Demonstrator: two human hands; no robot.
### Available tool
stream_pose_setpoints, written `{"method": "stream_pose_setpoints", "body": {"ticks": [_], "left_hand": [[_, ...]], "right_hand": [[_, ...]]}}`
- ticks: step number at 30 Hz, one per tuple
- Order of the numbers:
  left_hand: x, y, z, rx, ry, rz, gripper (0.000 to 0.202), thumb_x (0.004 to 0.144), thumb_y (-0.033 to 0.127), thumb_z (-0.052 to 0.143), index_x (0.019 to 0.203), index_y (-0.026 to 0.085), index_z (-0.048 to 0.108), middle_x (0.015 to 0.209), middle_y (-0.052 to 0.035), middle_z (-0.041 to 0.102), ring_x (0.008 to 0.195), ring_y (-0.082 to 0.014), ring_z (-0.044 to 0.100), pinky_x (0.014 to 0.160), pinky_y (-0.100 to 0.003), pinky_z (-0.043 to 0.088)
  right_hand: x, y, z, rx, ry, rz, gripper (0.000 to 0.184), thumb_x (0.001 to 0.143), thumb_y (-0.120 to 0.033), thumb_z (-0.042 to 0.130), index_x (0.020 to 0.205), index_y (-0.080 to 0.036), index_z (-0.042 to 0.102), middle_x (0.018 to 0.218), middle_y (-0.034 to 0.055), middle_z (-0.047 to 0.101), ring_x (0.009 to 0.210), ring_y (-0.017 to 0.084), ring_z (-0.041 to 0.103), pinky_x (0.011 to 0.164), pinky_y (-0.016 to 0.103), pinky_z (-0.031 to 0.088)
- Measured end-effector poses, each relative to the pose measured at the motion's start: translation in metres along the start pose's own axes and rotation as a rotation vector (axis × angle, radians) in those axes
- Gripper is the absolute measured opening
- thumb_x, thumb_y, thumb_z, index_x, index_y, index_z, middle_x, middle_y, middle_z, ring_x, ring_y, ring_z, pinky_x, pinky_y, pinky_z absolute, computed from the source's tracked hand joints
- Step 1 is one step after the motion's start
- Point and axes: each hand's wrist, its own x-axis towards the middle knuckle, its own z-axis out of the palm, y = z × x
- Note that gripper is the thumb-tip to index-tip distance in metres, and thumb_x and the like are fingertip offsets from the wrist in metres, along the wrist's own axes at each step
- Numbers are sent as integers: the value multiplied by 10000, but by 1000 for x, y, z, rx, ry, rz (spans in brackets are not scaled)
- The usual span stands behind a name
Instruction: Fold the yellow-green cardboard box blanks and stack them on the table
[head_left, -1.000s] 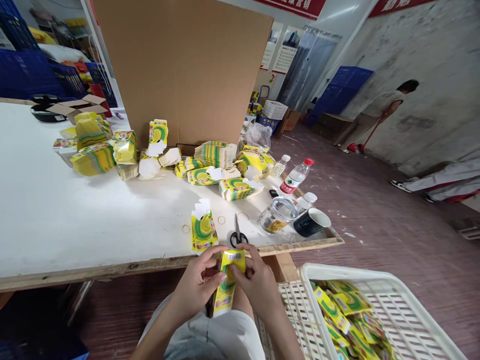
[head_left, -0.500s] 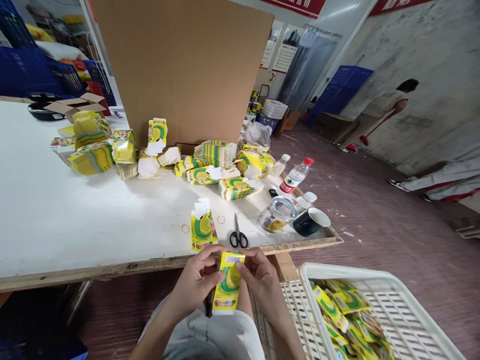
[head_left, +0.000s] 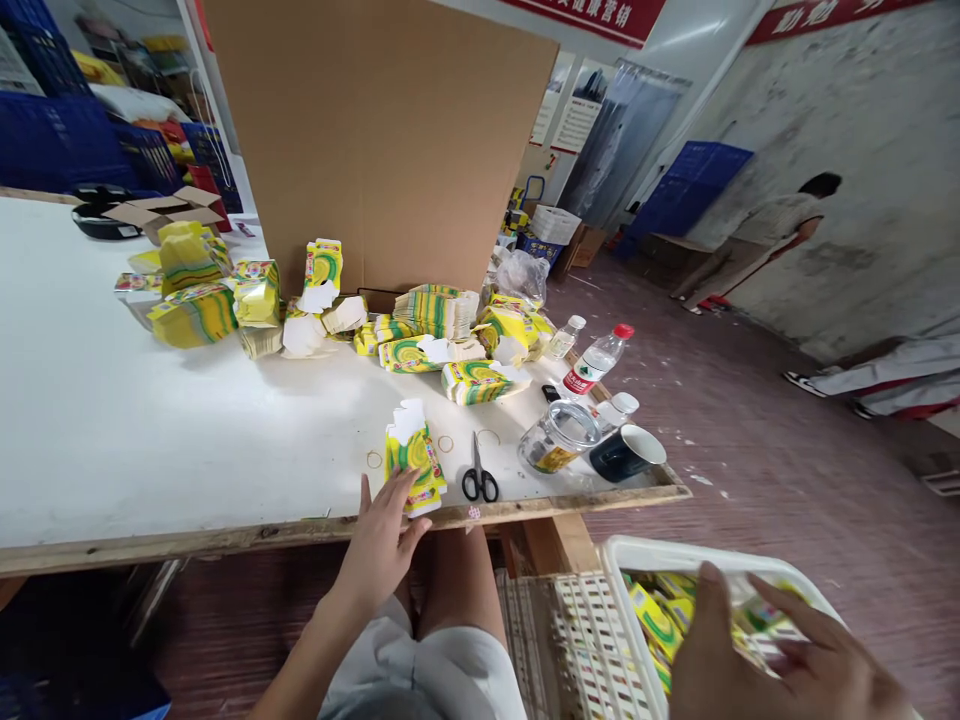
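My left hand (head_left: 379,545) is stretched out with its fingers apart, the fingertips touching the near end of a small stack of flat yellow-green cartons (head_left: 415,462) at the table's front edge. My right hand (head_left: 780,655) is low at the right, fingers spread and slightly blurred, hovering over the white plastic basket (head_left: 592,625). The basket holds several folded yellow-green cartons (head_left: 656,620). I see nothing gripped in either hand.
Black scissors (head_left: 478,480) and loose rubber bands (head_left: 373,458) lie beside the stack. A glass jar (head_left: 559,435), dark mug (head_left: 626,452) and water bottle (head_left: 596,362) crowd the table's right corner. Carton piles (head_left: 424,310) front a tall cardboard box (head_left: 390,140). A person (head_left: 757,235) stands far right.
Both hands let go of the carton they held over my lap. The left hand reached forward to the stack on the table; the right hand swung right over the basket.
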Motion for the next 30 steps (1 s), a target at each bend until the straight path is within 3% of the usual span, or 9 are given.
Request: {"method": "stream_pose_setpoints", "body": {"ticks": [2,5,8,10,13,16,19,25,30], "left_hand": [[-1,-4,5,-15,-41,18,529,858,198,645,1371,275,542,1418,-91,609,1380,-320,477,1210,-606,-11],[-2,-5,9,-62,-60,30,519,863,218,651,1368,273,547,1411,-88,616,1367,-303,498,1219,-574,-31],[-2,-3,4,-89,-61,21,496,875,245,648,1362,267,560,1398,-86,628,1330,-293,542,1228,-548,-35],[-2,0,-2,-154,5,-17,483,877,282,656,1353,268,575,1411,-78,618,1367,-289,500,1241,-518,-2],[1,10,-7,-403,157,-129,491,876,378,664,1343,247,587,1462,-91,567,1438,-301,393,1230,-477,192],[6,20,-3,-726,175,-208,541,857,450,680,1343,234,584,1500,-117,519,1386,-328,463,1131,-449,402],[6,23,4,-951,171,-290,565,798,461,750,1307,256,615,1470,-110,553,1347,-332,505,1076,-445,466],[-2,23,2,-1195,-204,-351,526,734,559,773,1129,213,744,1219,-141,732,1240,-366,600,1062,-497,459],[0,30,-5,-1181,-270,-266,527,662,556,826,1064,218,777,1163,-132,757,1230,-372,604,1064,-490,447]], "right_hand": [[-16,-13,23,18,-40,141,231,831,-383,704,966,-197,685,837,87,624,811,276,547,828,451,428],[-57,-41,79,375,-610,359,268,795,-423,701,934,-194,689,897,105,711,731,241,600,714,387,478],[-85,-62,125,526,-780,416,318,718,-431,763,910,-186,703,823,87,754,624,212,630,615,341,511],[-91,-68,137,617,-814,471,337,723,-443,764,919,-178,691,799,85,761,656,217,668,630,337,537],[-88,-69,128,735,-826,576,390,744,-473,764,977,-175,669,841,94,772,759,240,715,700,365,569],[-89,-68,109,828,-850,677,418,726,-478,797,997,-183,680,857,82,775,799,243,729,749,384,579],[-97,-71,96,884,-858,763,395,713,-466,818,977,-196,698,851,64,774,801,231,730,777,379,575],[-106,-79,87,961,-934,862,299,692,-407,848,881,-204,738,867,66,776,842,247,726,831,403,563],[-105,-81,82,994,-952,909,264,691,-391,852,849,-220,727,936,61,774,899,254,718,863,414,553]]}}
